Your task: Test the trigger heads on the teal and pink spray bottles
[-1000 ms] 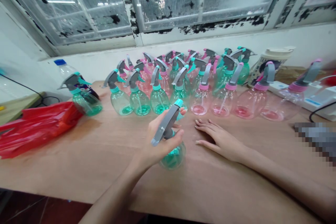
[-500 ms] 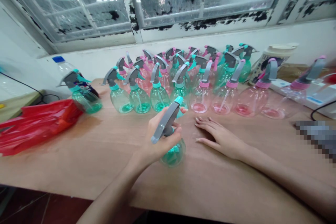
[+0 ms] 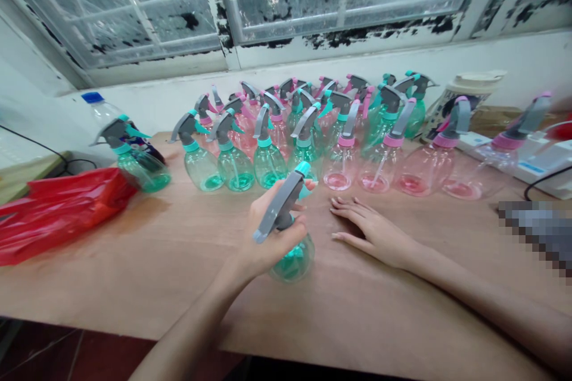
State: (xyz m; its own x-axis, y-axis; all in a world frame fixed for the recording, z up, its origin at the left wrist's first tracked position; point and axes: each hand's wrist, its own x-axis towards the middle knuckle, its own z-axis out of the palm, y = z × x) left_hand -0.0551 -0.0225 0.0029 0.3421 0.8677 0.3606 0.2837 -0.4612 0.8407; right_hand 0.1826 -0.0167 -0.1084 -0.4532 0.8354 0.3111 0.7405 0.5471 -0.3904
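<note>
My left hand (image 3: 272,232) is closed around the neck of a green spray bottle (image 3: 292,262), whose grey head with a teal nozzle points away from me. The bottle's base is near the tabletop; I cannot tell whether it touches. To the right, my right hand (image 3: 373,232) lies flat on the wooden table (image 3: 179,286), fingers spread, holding nothing. Beyond the hands stands a front row of clear green spray bottles (image 3: 235,169) and pink spray bottles (image 3: 340,169). Several more of both colours crowd behind them, partly hidden.
On the left lie a red plastic bag (image 3: 67,208) and a separate green spray bottle (image 3: 143,169), with a blue-capped bottle (image 3: 96,106) behind. A white patterned tumbler (image 3: 465,95), a white power strip (image 3: 540,164) and a pixelated object (image 3: 536,232) are at right.
The view has shifted very slightly. My left hand keeps its grip on the green spray bottle, and my right hand stays flat on the table.
</note>
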